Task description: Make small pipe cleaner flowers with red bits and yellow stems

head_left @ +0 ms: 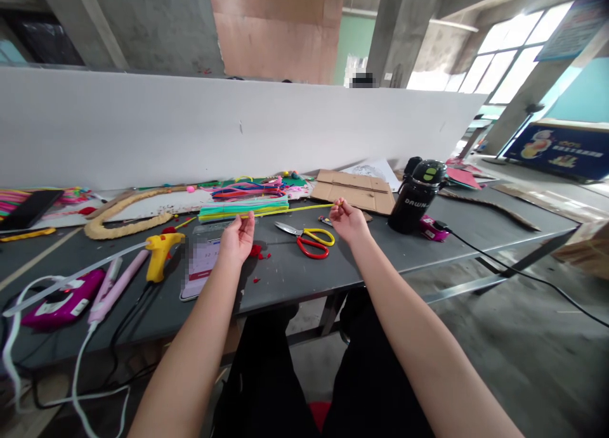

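A thin yellow pipe cleaner (pixel 309 207) is stretched nearly level above the table between my two hands. At its right end, my right hand (pixel 349 221) pinches it with fingertips together. My left hand (pixel 238 238) has its thumb and fingers closed on it further left, and the strand runs on past toward the left. Below and between the hands lie scissors (pixel 299 232) with one red and one yellow handle, blades parted. Behind my left hand rests a bundle of mint-green pipe cleaners (pixel 219 208). Small red scraps (pixel 257 251) are beside that hand.
A phone (pixel 202 270), yellow glue gun (pixel 158 254), pink hair straightener (pixel 102 298) and purple power strip (pixel 66 305) with cables crowd the left. A black bottle (pixel 413 200) stands right, near cardboard (pixel 356 191). A white partition (pixel 238 127) closes the back.
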`<state>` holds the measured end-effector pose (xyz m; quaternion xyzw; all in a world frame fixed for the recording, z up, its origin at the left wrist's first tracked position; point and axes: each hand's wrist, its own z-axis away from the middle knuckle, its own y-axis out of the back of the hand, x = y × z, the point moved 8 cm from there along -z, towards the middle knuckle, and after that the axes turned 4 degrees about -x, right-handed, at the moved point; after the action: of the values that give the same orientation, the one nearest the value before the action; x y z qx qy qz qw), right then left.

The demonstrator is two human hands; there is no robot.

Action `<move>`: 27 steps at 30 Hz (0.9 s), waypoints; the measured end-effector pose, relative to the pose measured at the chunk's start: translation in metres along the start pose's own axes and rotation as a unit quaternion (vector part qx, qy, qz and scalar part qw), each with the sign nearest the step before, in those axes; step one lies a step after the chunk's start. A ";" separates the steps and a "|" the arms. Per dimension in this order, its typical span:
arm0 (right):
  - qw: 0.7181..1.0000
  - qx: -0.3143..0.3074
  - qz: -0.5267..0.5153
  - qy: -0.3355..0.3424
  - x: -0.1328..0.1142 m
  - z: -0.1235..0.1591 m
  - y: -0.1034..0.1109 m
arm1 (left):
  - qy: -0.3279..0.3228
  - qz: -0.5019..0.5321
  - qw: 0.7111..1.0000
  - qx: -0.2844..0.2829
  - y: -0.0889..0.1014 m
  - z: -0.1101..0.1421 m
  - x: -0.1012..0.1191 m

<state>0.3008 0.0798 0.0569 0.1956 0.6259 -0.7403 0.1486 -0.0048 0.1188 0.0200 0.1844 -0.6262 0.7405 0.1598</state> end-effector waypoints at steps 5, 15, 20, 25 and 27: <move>0.999 0.005 -0.002 0.032 -0.001 -0.002 -0.003 | -0.002 0.001 1.000 -0.008 -0.001 -0.001 0.000; 0.995 0.056 -0.014 0.077 -0.004 -0.011 0.008 | 0.003 -0.008 1.000 -0.019 -0.002 0.000 -0.003; 0.996 0.037 -0.005 0.081 -0.004 -0.012 0.003 | -0.004 -0.005 1.000 -0.012 -0.003 0.002 0.000; 0.995 0.022 0.023 0.089 -0.006 -0.012 0.000 | -0.009 -0.004 1.000 -0.002 -0.002 0.001 0.002; 0.995 0.020 0.033 0.088 -0.006 -0.011 -0.001 | -0.011 -0.005 1.000 -0.001 -0.002 0.000 0.002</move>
<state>0.3067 0.0910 0.0589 0.2837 0.6147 -0.7272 0.1134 -0.0060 0.1188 0.0225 0.1952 -0.6277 0.7371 0.1565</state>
